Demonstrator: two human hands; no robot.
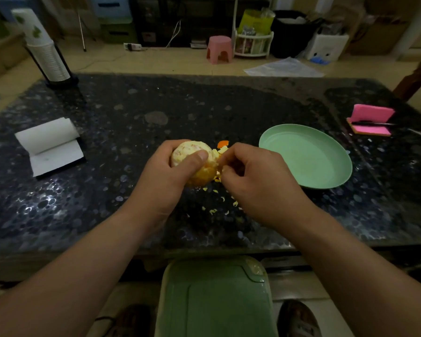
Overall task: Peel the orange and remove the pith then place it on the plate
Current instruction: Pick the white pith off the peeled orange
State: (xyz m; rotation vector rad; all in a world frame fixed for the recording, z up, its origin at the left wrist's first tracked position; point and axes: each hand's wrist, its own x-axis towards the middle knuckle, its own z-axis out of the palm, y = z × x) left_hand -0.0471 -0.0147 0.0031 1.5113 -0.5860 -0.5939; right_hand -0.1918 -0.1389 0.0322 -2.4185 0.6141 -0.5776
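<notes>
The orange [189, 152], mostly peeled and pale with pith on top, is held above the middle of the dark speckled table [122, 113]. It is gripped by the left hand [163, 173], with the thumb [197, 158] laid across its near side. The right hand [255, 181] is brought against the fruit's right side, where a strip of pale peel [221, 152] is pinched between its curled fingers.

Small yellowish scraps [214, 211] are scattered on the table below and near the hands, and an orange piece of rind [223, 143] is seen just beyond them. The green plate [326, 171] is set just right of the right hand.

An open white notepad [51, 147] is placed at the left; no writing on it can be read. At the far left corner a stack of paper cups [46, 52] is stood in a holder, its green print too blurred to read. A pink pad [372, 120] with a pen across it is seen at the far right. A green lidded bin [214, 297] is seen below the table's near edge.
</notes>
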